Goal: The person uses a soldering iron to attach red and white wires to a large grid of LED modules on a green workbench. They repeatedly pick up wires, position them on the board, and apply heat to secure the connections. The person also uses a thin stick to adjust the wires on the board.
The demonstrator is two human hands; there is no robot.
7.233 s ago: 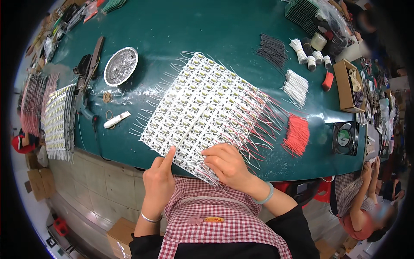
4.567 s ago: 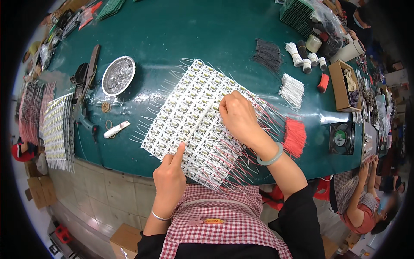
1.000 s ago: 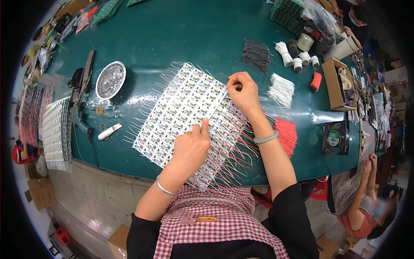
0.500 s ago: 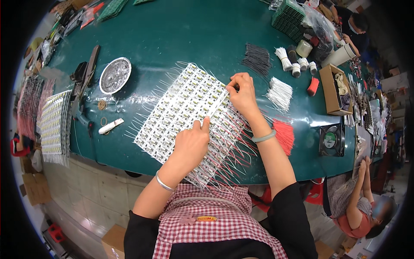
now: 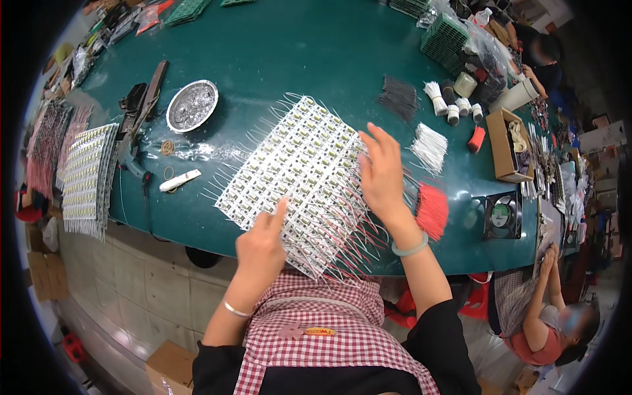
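A white circuit board panel (image 5: 280, 155) with rows of small yellowish-green parts lies slanted on the table before me. Thin white wires stick out of its left edge, and red and white wires fan over its right side. My left hand (image 5: 260, 249) is at the panel's lower left, index finger stretched over the boards and the other fingers curled. Nothing shows in it. Over the panel's right edge is my right hand (image 5: 382, 174), open with fingers apart and holding nothing visible. Beside it lie white wires (image 5: 429, 148), red wires (image 5: 432, 210) and black wires (image 5: 398, 97).
A metal bowl (image 5: 192, 106) stands at the left, near rubber bands (image 5: 168, 148) and a white-handled tool (image 5: 180, 180). More wired panels (image 5: 89, 174) overhang the left edge. Rightward are a cardboard box (image 5: 503, 148), a fan (image 5: 502, 215) and green trays (image 5: 444, 43). Two people sit at the right.
My right hand has opened from a pinch at the panel's right edge. My left hand has moved left and down across the boards. The whole view has shifted slightly.
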